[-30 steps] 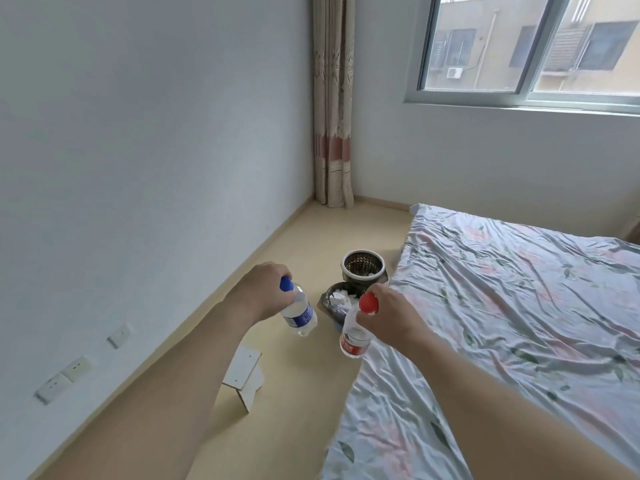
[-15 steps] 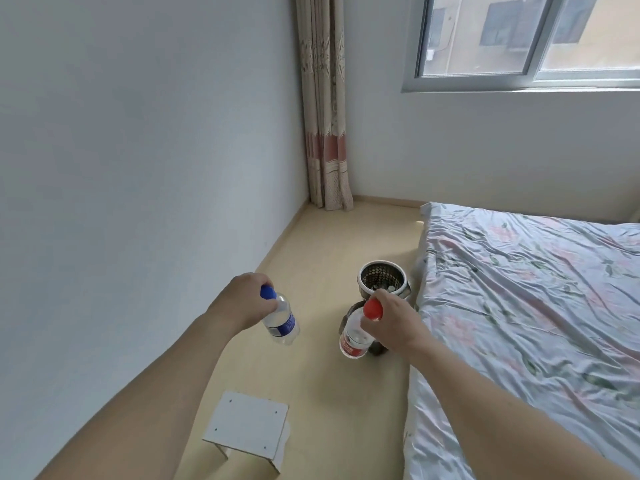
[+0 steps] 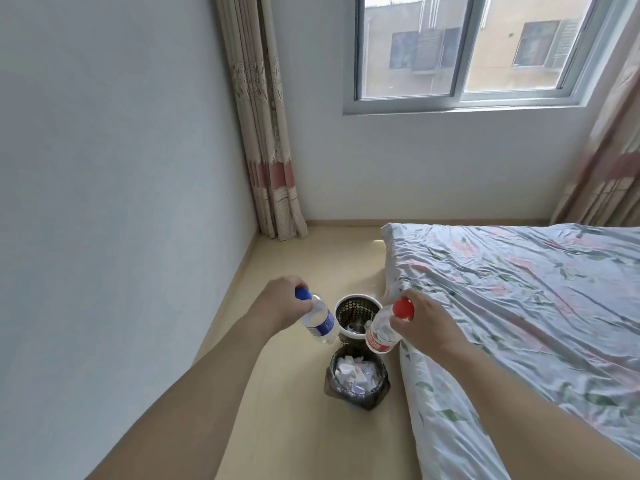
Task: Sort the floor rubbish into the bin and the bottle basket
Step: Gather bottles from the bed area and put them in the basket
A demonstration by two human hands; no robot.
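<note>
Head view: our left hand pinches the blue-capped bottle by its neck and our right hand the red-capped bottle, both hanging over the mesh bottle basket, likely for dropping in. The paper-filled bin sits just nearer. Versus half a second ago, both bottles are closer to the basket.
</note>
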